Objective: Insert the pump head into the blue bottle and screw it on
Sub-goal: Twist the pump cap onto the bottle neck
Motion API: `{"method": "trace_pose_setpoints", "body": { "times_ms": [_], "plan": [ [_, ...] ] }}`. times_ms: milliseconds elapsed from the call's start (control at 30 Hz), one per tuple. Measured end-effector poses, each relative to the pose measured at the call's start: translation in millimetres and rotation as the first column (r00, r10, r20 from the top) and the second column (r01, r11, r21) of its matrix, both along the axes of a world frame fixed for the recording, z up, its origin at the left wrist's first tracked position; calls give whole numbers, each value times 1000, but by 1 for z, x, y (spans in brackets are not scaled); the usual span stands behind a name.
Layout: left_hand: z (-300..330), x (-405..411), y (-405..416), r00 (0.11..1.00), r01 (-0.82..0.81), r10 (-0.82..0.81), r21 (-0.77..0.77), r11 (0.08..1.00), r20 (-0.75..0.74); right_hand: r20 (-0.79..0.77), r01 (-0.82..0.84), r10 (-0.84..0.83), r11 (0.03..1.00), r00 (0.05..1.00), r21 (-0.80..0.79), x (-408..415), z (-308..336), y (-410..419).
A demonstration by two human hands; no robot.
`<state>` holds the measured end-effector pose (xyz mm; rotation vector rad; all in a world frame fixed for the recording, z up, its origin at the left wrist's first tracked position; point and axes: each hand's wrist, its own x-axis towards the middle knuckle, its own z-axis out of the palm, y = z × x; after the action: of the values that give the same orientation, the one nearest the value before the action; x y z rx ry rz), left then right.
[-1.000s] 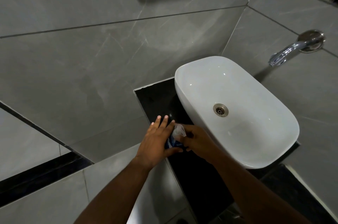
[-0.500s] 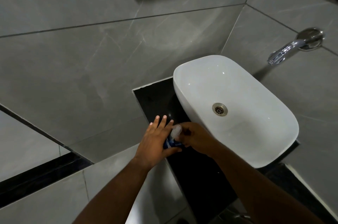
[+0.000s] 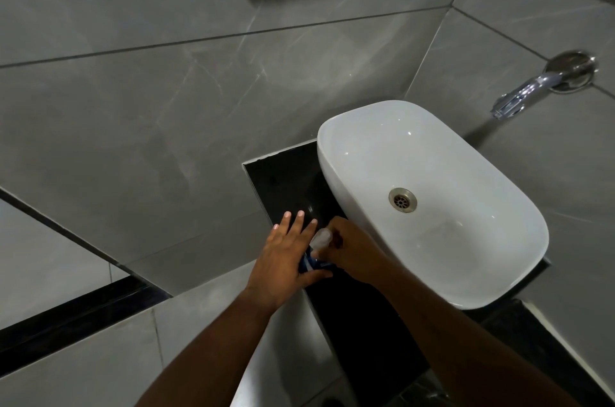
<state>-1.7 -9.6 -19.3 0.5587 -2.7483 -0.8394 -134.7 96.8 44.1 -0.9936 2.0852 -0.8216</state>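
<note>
my left hand [image 3: 283, 260] flat against blue bottle [image 3: 307, 264], fingers spread | my right hand [image 3: 349, 252] clamped on pump head [image 3: 320, 238] | both hands unmoved since before

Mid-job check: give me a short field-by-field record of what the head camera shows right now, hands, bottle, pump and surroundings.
left hand: pressed flat against the side of the blue bottle, fingers spread, steadying it
right hand: closed in a grip around the pump head
pump head: whitish, at the bottle's top; how far it is screwed on cannot be told
blue bottle: mostly hidden between the hands, over the black counter
sink: white basin, right of the hands, nothing in it
faucet: chrome, wall-mounted, no water visible
</note>
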Motion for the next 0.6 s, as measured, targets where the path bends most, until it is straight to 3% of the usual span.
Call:
{"method": "trace_pose_setpoints", "body": {
  "times_ms": [167, 267, 600],
  "plan": [
    [1, 0, 0, 1000, 4, -3, 21, 1000, -28, 110, -92, 99, 993, 989, -70, -3, 1, 3],
    [-2, -1, 0, 999, -3, 4, 28, 1000, -33, 52, -72, 72, 997, 996, -13, -3, 0, 3],
    [-3, 0, -5, 1000, 9, -9, 29, 1000, 4, -17, -55, 55, 997, 998, -49, 3, 4, 2]
  ]
}}
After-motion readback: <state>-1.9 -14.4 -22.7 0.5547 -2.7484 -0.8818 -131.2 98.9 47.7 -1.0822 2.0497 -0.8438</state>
